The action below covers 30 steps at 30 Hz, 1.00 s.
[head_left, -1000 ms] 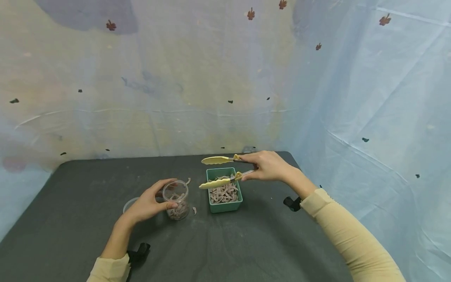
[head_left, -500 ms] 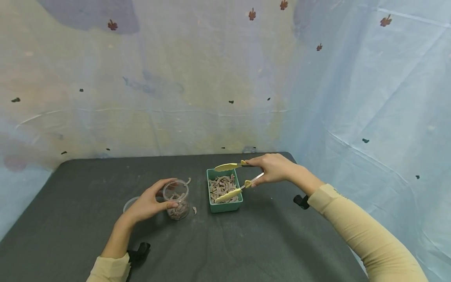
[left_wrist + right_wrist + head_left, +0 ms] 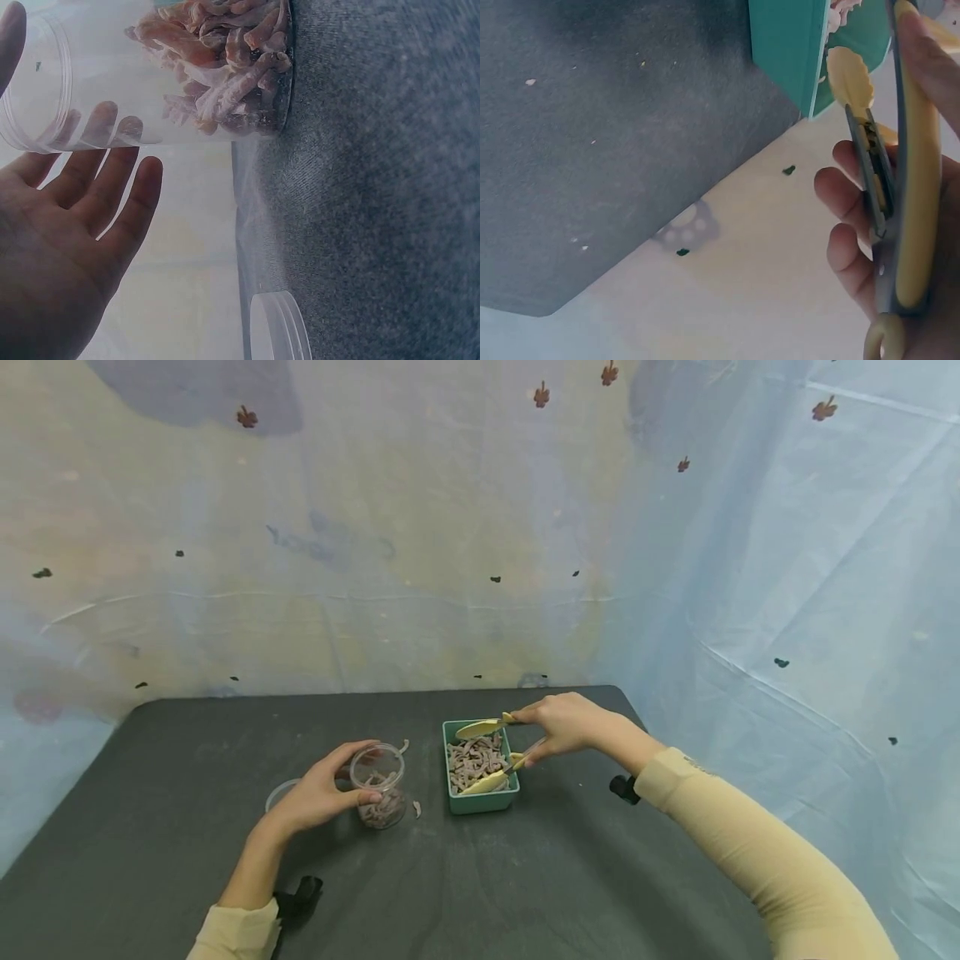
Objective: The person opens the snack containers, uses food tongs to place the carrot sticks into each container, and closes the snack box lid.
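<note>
My left hand [image 3: 322, 792] grips a clear plastic jar [image 3: 378, 768] near its rim, the jar upright on the dark table. Pale brownish curled strips [image 3: 225, 67] fill the jar's lower part; what they are exactly I cannot tell. To its right stands a green rectangular container [image 3: 480, 803] heaped with the same strips [image 3: 474, 762]. My right hand [image 3: 570, 727] holds yellow-tipped tongs [image 3: 487, 783] by the arms. The spread tips of the tongs are at the container, one toward its back edge and one over its front part. In the right wrist view, yellow grips line the tongs [image 3: 915, 187].
A round clear lid [image 3: 277, 330] lies on the table [image 3: 450, 893] left of the jar, partly behind my left hand. Loose strips [image 3: 417, 810] lie beside the jar, and small crumbs [image 3: 531, 82] dot the cloth. A patterned curtain [image 3: 375, 527] hangs behind the table.
The tongs have moved from above the container's left side rightward and down to its strips, their tips spread. My left hand and the jar have stayed in place.
</note>
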Tool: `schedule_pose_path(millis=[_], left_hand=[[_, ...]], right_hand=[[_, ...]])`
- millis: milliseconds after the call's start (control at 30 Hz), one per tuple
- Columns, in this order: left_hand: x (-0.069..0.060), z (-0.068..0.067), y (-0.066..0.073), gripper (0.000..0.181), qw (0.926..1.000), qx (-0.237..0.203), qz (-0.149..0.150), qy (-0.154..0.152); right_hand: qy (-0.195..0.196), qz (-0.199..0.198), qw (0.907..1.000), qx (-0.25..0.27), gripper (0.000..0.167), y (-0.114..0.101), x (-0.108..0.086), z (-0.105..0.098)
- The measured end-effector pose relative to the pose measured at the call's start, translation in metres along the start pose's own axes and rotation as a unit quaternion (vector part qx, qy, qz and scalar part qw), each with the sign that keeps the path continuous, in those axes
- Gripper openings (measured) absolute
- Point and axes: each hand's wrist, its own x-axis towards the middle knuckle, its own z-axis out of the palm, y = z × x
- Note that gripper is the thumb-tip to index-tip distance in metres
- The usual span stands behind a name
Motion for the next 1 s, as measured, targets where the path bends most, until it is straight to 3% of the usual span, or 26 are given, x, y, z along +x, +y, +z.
schedule_pose_path(millis=[300,533,733,1000], left_hand=[[-0.001,0.001,0.000,0.076,1.0000,0.001,0.003,0.000],[0.000,0.000,0.000,0.074,1.0000,0.001,-0.005,-0.001],[0.000,0.000,-0.001,0.075,1.0000,0.002,-0.005,0.002],[0.000,0.002,0.001,0.075,1.0000,-0.001,-0.008,0.002]], right_hand=[[-0.041,0.008,0.9990,-0.014,0.088,-0.006,0.016,0.000],[-0.081,0.012,0.9958,0.041,0.084,0.000,0.026,0.000],[-0.076,0.014,0.9958,0.048,0.078,0.002,0.027,0.004],[-0.053,0.000,0.9985,0.015,0.071,-0.001,0.024,0.005]])
